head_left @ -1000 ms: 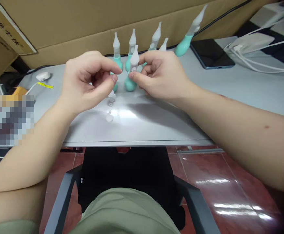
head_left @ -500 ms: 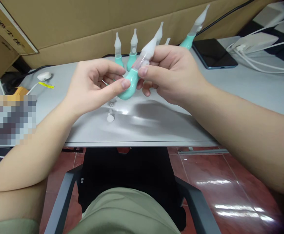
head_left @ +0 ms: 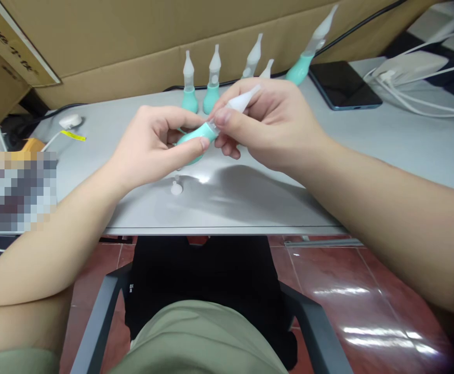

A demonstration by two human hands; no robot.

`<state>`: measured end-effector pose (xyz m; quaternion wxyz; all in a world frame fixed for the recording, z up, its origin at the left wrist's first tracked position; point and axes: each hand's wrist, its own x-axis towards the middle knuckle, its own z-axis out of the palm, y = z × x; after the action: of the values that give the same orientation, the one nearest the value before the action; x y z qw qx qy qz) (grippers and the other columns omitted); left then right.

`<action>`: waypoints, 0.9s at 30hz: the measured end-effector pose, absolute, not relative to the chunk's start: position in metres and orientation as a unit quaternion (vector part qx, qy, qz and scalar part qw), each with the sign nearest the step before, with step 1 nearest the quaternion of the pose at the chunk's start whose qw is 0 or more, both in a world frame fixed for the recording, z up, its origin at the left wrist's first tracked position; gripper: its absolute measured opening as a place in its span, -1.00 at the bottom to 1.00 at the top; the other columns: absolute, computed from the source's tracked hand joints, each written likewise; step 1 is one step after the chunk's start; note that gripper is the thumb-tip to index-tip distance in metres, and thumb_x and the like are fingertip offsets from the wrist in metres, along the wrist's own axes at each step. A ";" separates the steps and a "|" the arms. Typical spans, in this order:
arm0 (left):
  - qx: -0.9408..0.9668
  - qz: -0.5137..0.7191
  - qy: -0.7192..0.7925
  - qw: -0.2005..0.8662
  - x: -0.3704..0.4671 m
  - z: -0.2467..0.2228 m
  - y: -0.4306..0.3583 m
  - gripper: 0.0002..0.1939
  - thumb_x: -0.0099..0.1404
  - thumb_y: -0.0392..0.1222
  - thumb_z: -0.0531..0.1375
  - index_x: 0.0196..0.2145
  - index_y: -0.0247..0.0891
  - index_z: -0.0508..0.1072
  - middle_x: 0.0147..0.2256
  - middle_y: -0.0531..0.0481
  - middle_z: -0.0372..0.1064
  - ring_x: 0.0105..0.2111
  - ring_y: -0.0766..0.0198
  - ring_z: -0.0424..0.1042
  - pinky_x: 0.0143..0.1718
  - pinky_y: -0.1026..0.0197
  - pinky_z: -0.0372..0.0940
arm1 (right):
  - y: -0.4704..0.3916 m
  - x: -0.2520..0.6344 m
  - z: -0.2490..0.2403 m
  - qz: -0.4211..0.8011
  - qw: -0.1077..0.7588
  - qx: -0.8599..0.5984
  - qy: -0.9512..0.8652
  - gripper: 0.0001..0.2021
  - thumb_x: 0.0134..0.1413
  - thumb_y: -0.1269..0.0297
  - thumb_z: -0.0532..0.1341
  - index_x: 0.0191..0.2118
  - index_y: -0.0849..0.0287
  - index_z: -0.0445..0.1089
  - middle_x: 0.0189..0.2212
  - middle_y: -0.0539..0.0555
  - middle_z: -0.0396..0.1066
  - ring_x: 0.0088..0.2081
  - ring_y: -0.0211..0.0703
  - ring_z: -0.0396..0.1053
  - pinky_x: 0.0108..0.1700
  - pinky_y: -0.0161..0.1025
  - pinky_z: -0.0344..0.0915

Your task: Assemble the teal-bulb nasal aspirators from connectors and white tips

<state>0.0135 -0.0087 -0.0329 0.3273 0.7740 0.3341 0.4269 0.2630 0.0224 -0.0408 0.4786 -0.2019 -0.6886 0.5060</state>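
Note:
Between my hands is a teal bulb (head_left: 200, 136) with a clear neck and a white pointed tip (head_left: 244, 99), tilted up to the right. My left hand (head_left: 157, 137) is closed round the teal bulb, thumb on its near side. Fingers of my right hand (head_left: 266, 122) pinch the clear neck, and the white tip rises between thumb and fingers. Behind them stand similar teal bulbs with white tips, among them one (head_left: 189, 98) at the left and one (head_left: 211, 96) beside it. A small white part (head_left: 176, 187) lies on the grey table (head_left: 152, 213).
Another teal bulb (head_left: 300, 69) leans at the back right beside a black phone (head_left: 344, 84). White cables (head_left: 398, 91) run along the right side. A small white device (head_left: 70, 121) sits at the left. Cardboard (head_left: 133, 47) stands behind the table.
The bulb in my hands has tipped over towards the horizontal, its white tip now lower. My left hand has shifted slightly right, and more of the bulbs behind shows.

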 end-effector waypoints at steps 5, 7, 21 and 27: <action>0.791 0.416 0.321 0.313 0.012 -0.029 -0.011 -0.52 0.57 0.41 0.64 -0.10 -0.08 0.92 -0.14 0.01 0.87 -0.24 0.08 0.80 -0.33 0.09 0.67 | 0.024 0.265 -0.041 0.541 0.460 -0.209 -0.672 -0.47 0.45 -0.15 0.79 -0.21 0.09 0.60 -0.41 0.00 0.62 -0.45 -0.22 0.49 -0.46 -0.23 0.38; 0.789 0.413 0.328 0.314 0.012 -0.028 -0.012 -0.51 0.59 0.40 0.63 -0.12 -0.10 0.90 -0.17 0.02 0.85 -0.21 0.06 0.82 -0.29 0.08 0.71 | 0.027 0.266 -0.043 0.549 0.458 -0.203 -0.669 -0.44 0.41 -0.20 0.80 -0.20 0.11 0.60 -0.41 0.00 0.63 -0.46 -0.23 0.48 -0.46 -0.24 0.38; 0.773 0.408 0.322 0.363 0.004 -0.033 -0.003 -0.36 0.41 0.53 0.71 -0.18 -0.15 0.86 -0.15 -0.16 0.85 -0.07 -0.22 0.88 -0.04 -0.17 0.87 | 0.020 0.262 -0.040 0.595 0.456 -0.205 -0.629 -0.35 0.16 -0.27 0.90 -0.22 0.12 0.62 -0.48 -0.01 0.56 -0.49 -0.19 0.47 -0.50 -0.21 0.29; 0.767 0.403 0.328 0.377 0.002 -0.032 -0.003 -0.34 0.34 0.53 0.75 -0.20 -0.15 0.86 -0.18 -0.10 0.83 -0.04 -0.25 0.90 -0.05 -0.17 0.87 | 0.022 0.262 -0.042 0.604 0.448 -0.202 -0.627 -0.40 0.26 -0.22 0.86 -0.22 0.10 0.61 -0.46 -0.01 0.59 -0.52 -0.22 0.40 -0.49 -0.21 0.26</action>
<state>0.0021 -0.0032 -0.0316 0.3766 0.7668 0.3283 0.4030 0.2623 0.0216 -0.0424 0.4481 -0.2025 -0.6271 0.6041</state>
